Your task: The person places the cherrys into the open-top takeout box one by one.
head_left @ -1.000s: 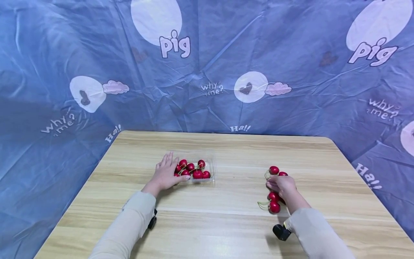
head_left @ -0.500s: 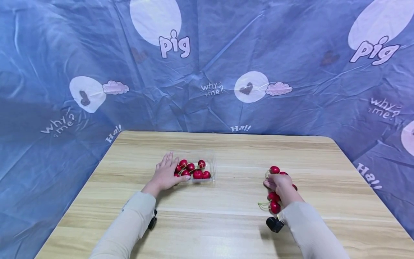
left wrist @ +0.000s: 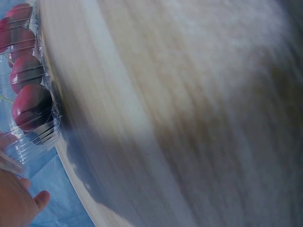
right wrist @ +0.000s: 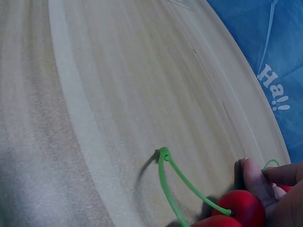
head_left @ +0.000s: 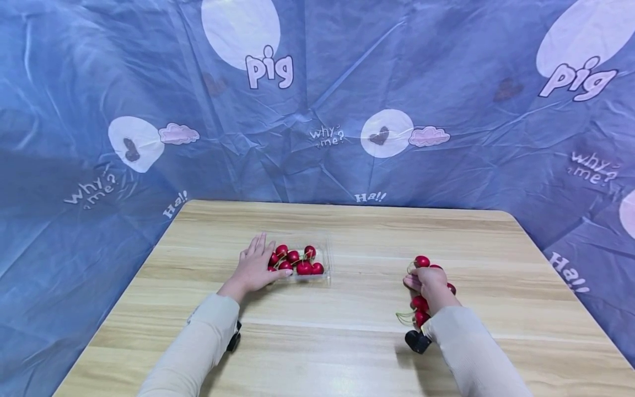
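Note:
My left hand (head_left: pixel 252 269) rests on the left side of a clear plastic box (head_left: pixel 326 255), fingers straight and thumb along its front edge. Several red cherries (head_left: pixel 304 268) with green stems lie in the box; the left wrist view shows cherries (left wrist: pixel 32 108) through its ribbed wall. On the right, my right hand (head_left: pixel 431 284) is low among loose cherries (head_left: pixel 422 261), partly covering them. In the right wrist view its thumb and finger come together at a thin green stem (right wrist: pixel 271 161). A joined pair of stems (right wrist: pixel 164 153) rises from cherries (right wrist: pixel 246 208) nearer the camera.
The wooden table (head_left: pixel 357 320) extends between the box and the loose cherries. A blue printed cloth (head_left: pixel 317 99) hangs behind the table. Black wrist cameras, such as the right one (head_left: pixel 418 342), sit under both sleeves.
My right hand and forearm have shifted slightly left, showing a cherry at the hand's right side. The left hand and the box have stayed in place.

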Demonstrator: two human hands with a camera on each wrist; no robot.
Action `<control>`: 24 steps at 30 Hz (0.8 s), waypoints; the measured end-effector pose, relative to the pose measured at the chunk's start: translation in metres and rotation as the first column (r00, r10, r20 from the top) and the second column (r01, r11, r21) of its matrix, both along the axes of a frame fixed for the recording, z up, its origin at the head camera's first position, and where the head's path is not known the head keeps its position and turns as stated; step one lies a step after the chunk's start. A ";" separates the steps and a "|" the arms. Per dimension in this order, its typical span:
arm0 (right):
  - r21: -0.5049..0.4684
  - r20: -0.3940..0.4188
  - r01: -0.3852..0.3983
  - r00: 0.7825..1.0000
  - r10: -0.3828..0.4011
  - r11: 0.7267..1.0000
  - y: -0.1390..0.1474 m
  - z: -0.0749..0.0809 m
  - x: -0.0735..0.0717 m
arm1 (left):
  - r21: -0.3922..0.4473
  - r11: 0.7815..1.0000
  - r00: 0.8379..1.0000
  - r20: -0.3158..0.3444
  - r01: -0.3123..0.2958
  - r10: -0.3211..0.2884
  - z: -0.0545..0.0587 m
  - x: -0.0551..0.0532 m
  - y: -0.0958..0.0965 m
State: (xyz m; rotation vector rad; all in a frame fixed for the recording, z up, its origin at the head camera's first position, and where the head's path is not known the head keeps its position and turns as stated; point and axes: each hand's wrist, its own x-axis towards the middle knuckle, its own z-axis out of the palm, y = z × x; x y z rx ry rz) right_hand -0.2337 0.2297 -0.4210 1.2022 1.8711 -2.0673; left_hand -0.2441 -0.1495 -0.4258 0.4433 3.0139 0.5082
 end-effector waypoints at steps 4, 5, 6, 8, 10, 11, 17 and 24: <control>-0.013 -0.031 -0.007 0.999 0.006 1.000 -0.001 0.002 0.003 | 0.001 1.000 1.000 -0.001 -0.006 0.006 0.001 0.000 -0.001; -0.019 -0.043 -0.008 0.999 0.007 1.000 -0.002 0.003 0.004 | 0.002 1.000 1.000 0.000 -0.007 0.007 0.001 0.000 -0.001; -0.023 -0.052 -0.009 0.999 0.008 1.000 -0.002 0.003 0.004 | 0.002 1.000 1.000 0.002 -0.007 0.007 0.001 0.000 0.000; -0.025 -0.061 -0.007 0.998 0.006 1.000 -0.003 0.004 0.005 | -0.001 1.000 1.000 0.008 -0.007 0.007 0.001 0.000 0.000; -0.025 -0.063 0.000 0.998 -0.002 1.000 -0.004 0.005 0.005 | 0.001 1.000 1.000 0.014 -0.006 0.006 0.001 0.001 0.000; -0.027 -0.070 0.001 0.998 -0.003 1.000 -0.005 0.006 0.005 | 0.001 1.000 1.000 0.015 -0.006 0.006 0.001 0.001 0.000; -0.069 -0.161 -0.005 0.987 -0.007 0.998 -0.007 0.008 0.007 | -0.007 1.000 1.000 0.013 -0.009 0.009 0.002 0.001 0.000; -0.096 -0.248 -0.059 0.968 0.033 0.994 -0.012 0.013 0.009 | 0.004 1.000 1.000 0.015 -0.004 0.004 0.001 0.000 0.000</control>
